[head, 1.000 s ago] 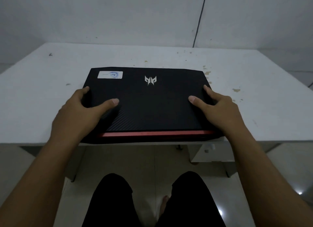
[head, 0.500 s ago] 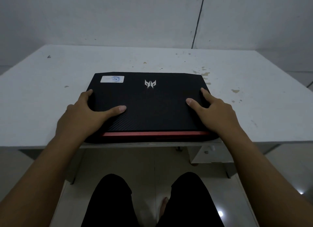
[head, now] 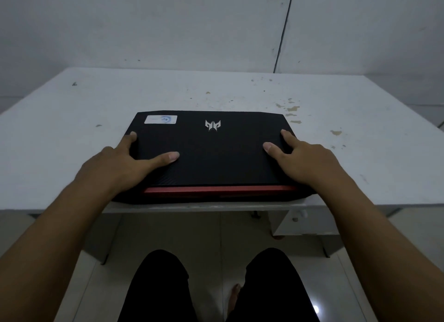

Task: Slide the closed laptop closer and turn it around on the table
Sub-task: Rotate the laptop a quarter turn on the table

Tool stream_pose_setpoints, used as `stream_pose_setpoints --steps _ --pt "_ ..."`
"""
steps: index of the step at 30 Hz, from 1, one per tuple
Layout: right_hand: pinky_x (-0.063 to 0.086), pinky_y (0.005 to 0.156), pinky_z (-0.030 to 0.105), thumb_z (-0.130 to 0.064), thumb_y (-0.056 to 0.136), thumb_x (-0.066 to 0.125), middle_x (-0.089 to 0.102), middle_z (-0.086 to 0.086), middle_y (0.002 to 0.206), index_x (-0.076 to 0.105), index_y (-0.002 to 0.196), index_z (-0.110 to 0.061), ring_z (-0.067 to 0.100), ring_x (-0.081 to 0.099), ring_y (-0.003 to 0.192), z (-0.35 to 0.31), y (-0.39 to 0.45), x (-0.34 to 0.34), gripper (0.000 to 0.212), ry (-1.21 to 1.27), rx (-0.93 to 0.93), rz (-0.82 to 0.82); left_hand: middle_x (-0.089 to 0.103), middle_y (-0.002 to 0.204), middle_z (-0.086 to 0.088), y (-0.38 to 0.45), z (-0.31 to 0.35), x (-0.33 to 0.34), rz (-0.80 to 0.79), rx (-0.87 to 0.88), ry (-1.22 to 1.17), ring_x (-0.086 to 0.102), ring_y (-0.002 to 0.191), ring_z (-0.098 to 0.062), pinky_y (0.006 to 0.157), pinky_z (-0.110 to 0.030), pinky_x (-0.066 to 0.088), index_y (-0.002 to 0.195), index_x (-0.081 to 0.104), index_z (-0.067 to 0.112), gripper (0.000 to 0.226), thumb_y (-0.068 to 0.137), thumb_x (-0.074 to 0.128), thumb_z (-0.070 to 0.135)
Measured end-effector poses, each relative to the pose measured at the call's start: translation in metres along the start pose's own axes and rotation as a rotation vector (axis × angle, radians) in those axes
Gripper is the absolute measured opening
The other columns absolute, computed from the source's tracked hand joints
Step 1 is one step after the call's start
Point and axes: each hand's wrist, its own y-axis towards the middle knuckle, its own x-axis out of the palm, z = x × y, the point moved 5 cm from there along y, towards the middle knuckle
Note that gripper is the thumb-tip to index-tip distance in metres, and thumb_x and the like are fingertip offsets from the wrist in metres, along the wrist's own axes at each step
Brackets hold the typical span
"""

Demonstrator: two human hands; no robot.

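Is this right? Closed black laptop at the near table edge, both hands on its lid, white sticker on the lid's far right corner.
Not quite: the head view shows the white sticker on the far left corner of the lid, not the right. The rest holds: the closed black laptop sits at the near edge of the table, with the left hand and right hand on its lid.
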Motion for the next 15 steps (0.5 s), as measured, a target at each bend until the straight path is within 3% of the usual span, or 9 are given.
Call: stream_pose_setpoints --steps 11,15 --pt "0.046 0.093 0.044 -0.079 0.093 0.009 0.054 0.013 0.146 0.009 0.161 -0.044 0.037 0.055 0.126 -0.0035 0.0059 0.0009 0.076 -0.169 -0.036 0.028 0.049 0.151 -0.015 0.0053 -0.0039 -0.0051 0.004 0.020 0.194 0.054 0.131 -0.039 0.102 -0.049 0.045 0.163 0.008 0.040 0.147 0.036 0.021 0.114" --pt "0.046 0.086 0.042 -0.078 0.093 0.008 0.058 0.013 0.140 0.009 0.161 -0.043 0.036 0.057 0.121 -0.0037 0.0062 0.0012 0.077 -0.201 -0.056 0.041 0.055 0.143 -0.014 0.0048 -0.0032 -0.0045 0.039 0.022 0.251 0.059 0.123 -0.037 0.086 -0.044 0.046 0.163 0.010 0.039 0.145 0.039 0.016 0.114"
